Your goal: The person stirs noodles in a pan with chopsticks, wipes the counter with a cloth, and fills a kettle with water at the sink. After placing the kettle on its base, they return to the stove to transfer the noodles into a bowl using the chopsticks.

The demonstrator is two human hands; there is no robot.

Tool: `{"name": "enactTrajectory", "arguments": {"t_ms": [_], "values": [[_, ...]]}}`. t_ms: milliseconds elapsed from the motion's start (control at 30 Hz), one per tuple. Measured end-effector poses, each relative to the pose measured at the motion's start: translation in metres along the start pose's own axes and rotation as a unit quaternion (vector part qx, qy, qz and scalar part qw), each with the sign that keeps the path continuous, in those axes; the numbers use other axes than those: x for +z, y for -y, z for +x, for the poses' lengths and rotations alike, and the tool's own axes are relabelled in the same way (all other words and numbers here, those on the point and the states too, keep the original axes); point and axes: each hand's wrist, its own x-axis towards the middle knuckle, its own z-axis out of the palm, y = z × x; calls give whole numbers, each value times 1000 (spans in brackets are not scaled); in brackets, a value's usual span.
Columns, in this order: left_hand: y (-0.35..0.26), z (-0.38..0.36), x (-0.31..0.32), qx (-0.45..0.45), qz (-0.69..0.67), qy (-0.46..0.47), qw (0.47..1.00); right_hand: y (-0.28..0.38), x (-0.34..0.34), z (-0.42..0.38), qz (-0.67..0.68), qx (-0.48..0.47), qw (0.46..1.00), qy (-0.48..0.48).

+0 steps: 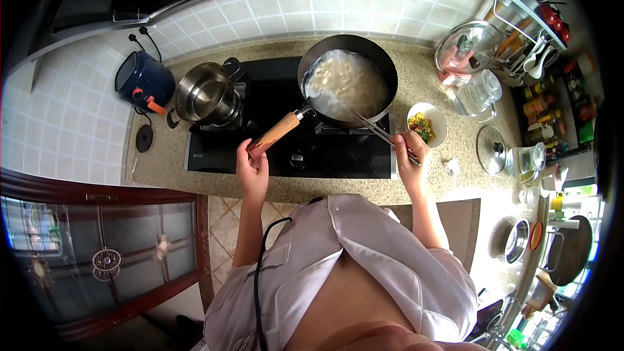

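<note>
A dark wok (385,58) stands on the right side of the black gas stove (273,149), with pale pieces in cloudy, whitish liquid (344,84) inside. My left hand (252,172) is closed around the end of the wok's wooden handle (276,135). In my right hand (412,159) is a pair of chopsticks (378,131); their tips reach over the wok's near right edge. Just right of the wok, close to my right hand, sits a white bowl (439,123) with chopped green, yellow and red food (422,127).
A steel pot (203,91) stands on the left burner, beside a dark blue appliance (144,81). Along the right are a glass jug (478,96), a glass lid (491,149), a utensil rack (526,19) and several bottles. A tiled wall (292,10) runs behind the stove.
</note>
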Motion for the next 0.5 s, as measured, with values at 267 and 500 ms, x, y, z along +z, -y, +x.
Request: {"name": "enactTrajectory", "arguments": {"t_ms": [267, 500], "values": [[-5, -1, 1, -1, 3, 0, 1000, 9, 6, 3, -8, -30, 999, 21], [-1, -1, 0, -7, -2, 6, 1000, 8, 7, 4, -9, -45, 999, 21]]}}
